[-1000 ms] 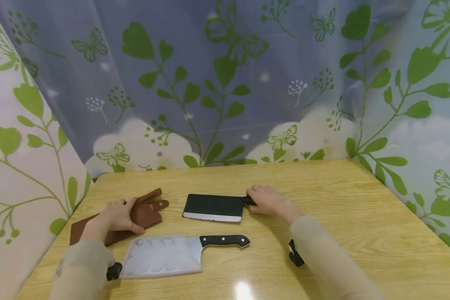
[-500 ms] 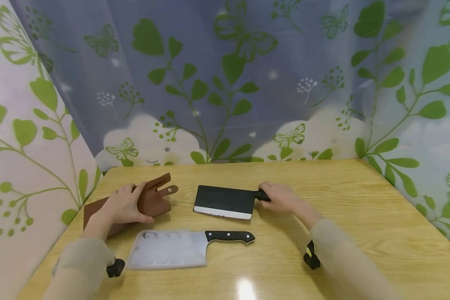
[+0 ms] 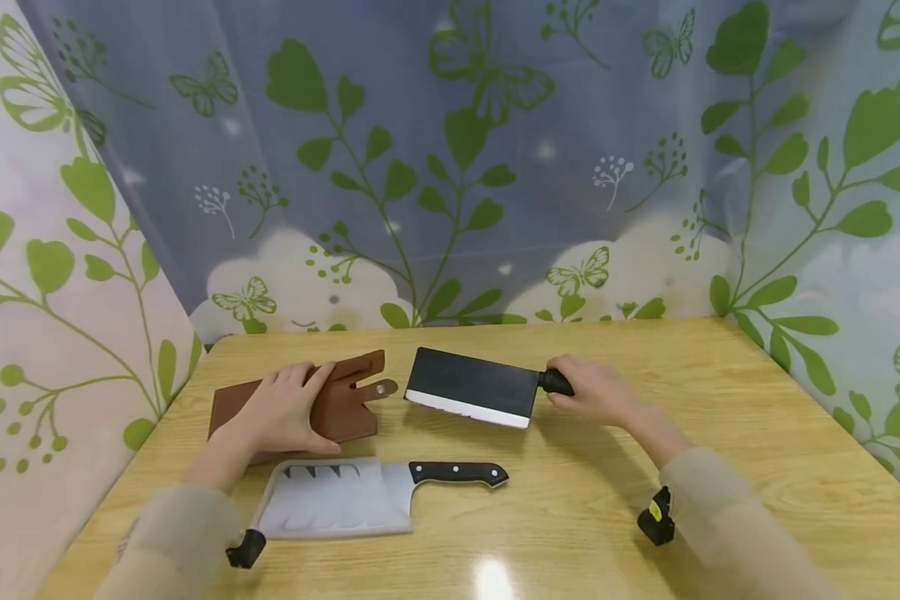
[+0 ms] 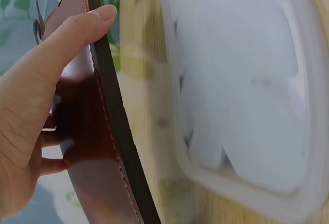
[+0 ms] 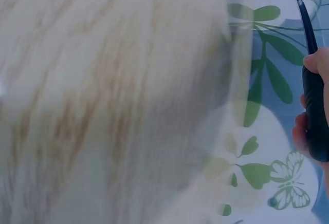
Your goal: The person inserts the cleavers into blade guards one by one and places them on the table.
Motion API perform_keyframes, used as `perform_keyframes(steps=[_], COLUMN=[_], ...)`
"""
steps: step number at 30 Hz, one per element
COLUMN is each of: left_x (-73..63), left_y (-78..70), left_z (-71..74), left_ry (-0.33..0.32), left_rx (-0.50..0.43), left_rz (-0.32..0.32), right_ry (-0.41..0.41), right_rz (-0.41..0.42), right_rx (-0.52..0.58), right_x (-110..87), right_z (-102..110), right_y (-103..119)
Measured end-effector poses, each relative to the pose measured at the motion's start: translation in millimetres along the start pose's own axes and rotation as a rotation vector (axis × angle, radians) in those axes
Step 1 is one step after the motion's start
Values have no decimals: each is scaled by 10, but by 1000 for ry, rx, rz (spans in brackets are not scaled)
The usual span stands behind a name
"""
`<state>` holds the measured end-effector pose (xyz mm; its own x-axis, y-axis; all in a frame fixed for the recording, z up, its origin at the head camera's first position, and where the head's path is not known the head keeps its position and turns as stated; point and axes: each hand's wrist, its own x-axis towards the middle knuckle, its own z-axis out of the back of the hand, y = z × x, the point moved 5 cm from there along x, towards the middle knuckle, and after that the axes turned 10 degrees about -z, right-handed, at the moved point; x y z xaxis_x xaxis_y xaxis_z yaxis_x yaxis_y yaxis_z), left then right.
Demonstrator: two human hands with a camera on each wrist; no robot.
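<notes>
My left hand (image 3: 291,410) spans a brown leather knife sheath (image 3: 345,410) and grips it by its long edges. In the left wrist view, the thumb lies over the stitched edge of the sheath (image 4: 105,116). To its right, my right hand (image 3: 596,392) grips the black handle of a cleaver (image 3: 472,385). That cleaver has a dark blade with a bright cutting edge, tilted with its tip toward the sheath's open, strapped end, a small gap apart. The black handle (image 5: 314,111) shows in my right fingers in the right wrist view.
A second cleaver (image 3: 457,472) lies on the wooden table (image 3: 720,417) in front of the sheath. Its blade sits in a whitish translucent cover (image 3: 330,500), close to my left forearm. Patterned curtains (image 3: 390,167) stand behind the table and at both sides.
The leather sheath has slid right with my left hand. My right hand has moved right with the cleaver, whose blade has risen off the table and tilted more. The covered cleaver stays in place.
</notes>
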<state>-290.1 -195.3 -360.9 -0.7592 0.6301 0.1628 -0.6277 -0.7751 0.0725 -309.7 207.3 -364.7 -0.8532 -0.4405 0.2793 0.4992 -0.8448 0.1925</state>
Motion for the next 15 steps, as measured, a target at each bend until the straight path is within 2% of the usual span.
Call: perform_keyframes(steps=[8, 15], left_x=[109, 119], left_y=[-226, -291], left_z=[77, 26], left_ry=[-54, -63], left_rx=[85, 97], left_rz=[-83, -85], right_ry=[-10, -63], right_rz=[25, 92], right_rx=[-16, -13], right_x=[-37, -77], right_z=[139, 183], right_y=[51, 138])
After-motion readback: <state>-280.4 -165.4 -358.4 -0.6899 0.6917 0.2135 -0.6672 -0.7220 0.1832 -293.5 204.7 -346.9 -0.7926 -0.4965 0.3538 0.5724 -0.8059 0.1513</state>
